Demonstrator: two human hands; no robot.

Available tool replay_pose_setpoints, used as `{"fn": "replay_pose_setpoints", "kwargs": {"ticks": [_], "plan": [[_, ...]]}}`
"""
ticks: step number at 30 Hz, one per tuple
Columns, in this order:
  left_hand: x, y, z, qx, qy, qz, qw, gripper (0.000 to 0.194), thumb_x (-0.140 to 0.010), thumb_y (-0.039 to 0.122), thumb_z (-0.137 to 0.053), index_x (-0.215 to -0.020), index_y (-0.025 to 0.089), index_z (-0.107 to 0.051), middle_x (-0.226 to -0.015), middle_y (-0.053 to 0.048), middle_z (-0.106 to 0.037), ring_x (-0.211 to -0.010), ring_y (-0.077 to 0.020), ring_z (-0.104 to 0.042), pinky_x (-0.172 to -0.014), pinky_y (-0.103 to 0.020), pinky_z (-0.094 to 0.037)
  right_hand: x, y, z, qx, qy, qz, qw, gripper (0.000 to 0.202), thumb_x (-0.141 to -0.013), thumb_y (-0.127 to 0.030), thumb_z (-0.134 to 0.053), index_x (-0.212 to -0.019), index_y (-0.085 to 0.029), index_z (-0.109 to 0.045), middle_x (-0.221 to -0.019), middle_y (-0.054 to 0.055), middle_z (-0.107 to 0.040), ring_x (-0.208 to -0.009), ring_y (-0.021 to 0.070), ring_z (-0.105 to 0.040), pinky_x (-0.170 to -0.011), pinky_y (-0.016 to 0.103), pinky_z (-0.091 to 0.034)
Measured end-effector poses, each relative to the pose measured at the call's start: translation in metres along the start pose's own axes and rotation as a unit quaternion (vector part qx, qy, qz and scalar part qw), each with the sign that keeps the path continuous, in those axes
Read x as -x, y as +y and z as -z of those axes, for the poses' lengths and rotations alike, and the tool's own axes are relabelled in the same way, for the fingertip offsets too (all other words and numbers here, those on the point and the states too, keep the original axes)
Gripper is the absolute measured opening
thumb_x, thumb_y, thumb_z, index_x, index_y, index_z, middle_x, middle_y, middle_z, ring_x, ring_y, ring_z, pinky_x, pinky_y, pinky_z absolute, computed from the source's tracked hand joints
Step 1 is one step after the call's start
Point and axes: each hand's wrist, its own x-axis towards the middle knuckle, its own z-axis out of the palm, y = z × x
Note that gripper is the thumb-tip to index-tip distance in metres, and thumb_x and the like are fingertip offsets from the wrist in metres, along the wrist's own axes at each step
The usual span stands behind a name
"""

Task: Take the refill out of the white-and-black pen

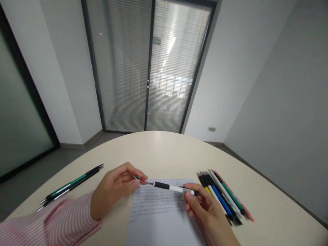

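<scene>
While the left hand (115, 189) pinches the tip of the white pen (167, 186) and the right hand (205, 208) grips its back end, above the paper (159, 212), both should hold firm and pull straight.

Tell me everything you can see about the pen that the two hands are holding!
The slim white pen with a black grip band looks like smooth plastic. It lies almost level, held just above the printed sheet of white paper on the round cream table. The left hand pinches its thin metal tip end, while the right hand holds the other end between its fingertips. That end is partly hidden by the fingers. Whether it touches the paper cannot be told.
</scene>
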Motion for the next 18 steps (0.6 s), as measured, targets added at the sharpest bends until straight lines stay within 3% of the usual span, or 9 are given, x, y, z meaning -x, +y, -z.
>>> {"fn": "replay_pose_setpoints", "kwargs": {"ticks": [3,6,10,15,18], "plan": [[-0.001,-0.001,0.004,-0.166,-0.002,-0.046,0.985,0.006,-0.083,0.023,-0.055,-0.081,0.018,-0.058,-0.076,-0.002,-0.064,-0.069,-0.0165,-0.061,-0.062,-0.025,-0.049,0.0,-0.002,-0.001,-0.001,0.002,-0.004,1.0,0.043,-0.065,-0.049,-0.083,-0.093,-0.018,-0.071,-0.056,-0.004,-0.063,-0.056,0.0107,-0.052,-0.057,0.023,-0.038],[0.0,-0.008,0.002,-0.269,-0.036,-0.064,0.96,0.007,-0.071,0.013,-0.054,-0.071,0.018,-0.058,-0.069,0.001,-0.058,-0.06,-0.0143,-0.054,-0.056,-0.024,-0.042,0.001,-0.004,-0.003,-0.004,0.004,-0.012,1.0,0.045,-0.063,-0.05,-0.083,-0.092,-0.018,-0.071,-0.056,-0.005,-0.063,-0.055,0.0103,-0.051,-0.057,0.023,-0.038],[0.004,-0.018,-0.004,-0.316,-0.082,-0.086,0.941,0.018,-0.062,0.008,-0.05,-0.068,0.019,-0.063,-0.07,0.001,-0.058,-0.06,-0.0143,-0.052,-0.059,-0.024,-0.04,0.002,-0.004,-0.004,-0.007,0.005,-0.009,1.0,0.046,-0.062,-0.05,-0.084,-0.09,-0.017,-0.071,-0.054,-0.005,-0.062,-0.054,0.0109,-0.051,-0.056,0.024,-0.037],[0.005,-0.021,-0.004,-0.334,-0.115,-0.1,0.93,0.025,-0.072,0.013,-0.048,-0.076,0.022,-0.071,-0.081,-0.002,-0.066,-0.068,-0.0156,-0.058,-0.065,-0.025,-0.043,0.002,-0.004,-0.004,-0.005,0.004,-0.008,1.0,0.042,-0.064,-0.048,-0.083,-0.09,-0.017,-0.071,-0.055,-0.004,-0.062,-0.054,0.012,-0.051,-0.055,0.025,-0.036],[0.005,-0.02,-0.004,-0.339,-0.108,-0.102,0.929,0.027,-0.074,0.013,-0.049,-0.085,0.023,-0.072,-0.081,-0.002,-0.068,-0.069,-0.0162,-0.06,-0.066,-0.025,-0.043,0.001,-0.004,-0.003,-0.004,-0.001,-0.006,1.0,0.043,-0.064,-0.049,-0.083,-0.09,-0.017,-0.071,-0.054,-0.004,-0.062,-0.053,0.0117,-0.05,-0.054,0.024,-0.036]]}}
